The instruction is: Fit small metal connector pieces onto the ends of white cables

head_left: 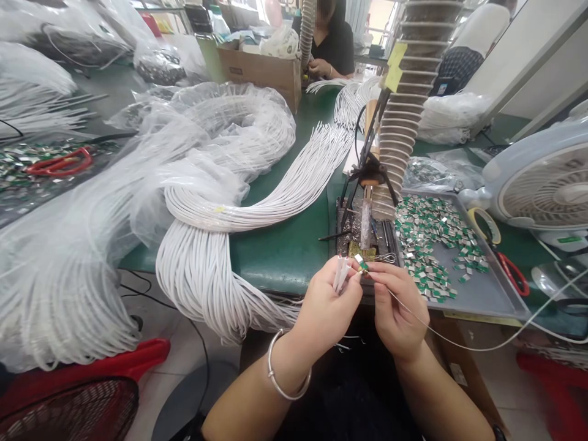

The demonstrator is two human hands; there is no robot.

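Note:
My left hand point(328, 306) is closed around several white cable ends point(340, 274). Between its thumb and finger it pinches a small green circuit board with a metal plug point(361, 263). My right hand point(400, 306) is closed on a thin solder wire point(452, 344), whose tip meets the board. The wire trails off to the right. Just beyond the fingertips, a soldering iron point(366, 214) is held upright in a stand, its tip pointing down close to the board. Whether the tip touches the board I cannot tell.
A grey tray point(500, 288) of small green boards lies at right, with a fan point(551, 177) behind it. A ribbed extraction hose point(408, 110) hangs over the iron. White cable bundles point(202, 269) cover the table's left. Another person point(333, 49) sits opposite, beside a cardboard box point(261, 70).

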